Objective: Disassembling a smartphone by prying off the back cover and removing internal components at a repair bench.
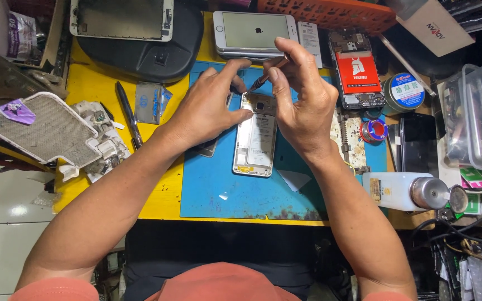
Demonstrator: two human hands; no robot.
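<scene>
1 opened phone (256, 135), left hand (207, 108) steadying it, right hand (302, 103) clamping 1 tool (264, 78).

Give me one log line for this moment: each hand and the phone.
left hand: steadies opened phone | right hand: holds thin tool at phone's top | phone: flat on blue mat

Bright, even light from overhead, with colours saturated on the yellow table (93, 83) and blue mat (224, 189). Soft, short shadows beneath both forearms. Pale glare on the white phone (255, 30) screen at 12 o'clock and on the floor tiles (6, 212) at 8 o'clock. Sharp focus at centre; mild wide-angle bending toward the edges, darker clutter at 4 o'clock.
</scene>
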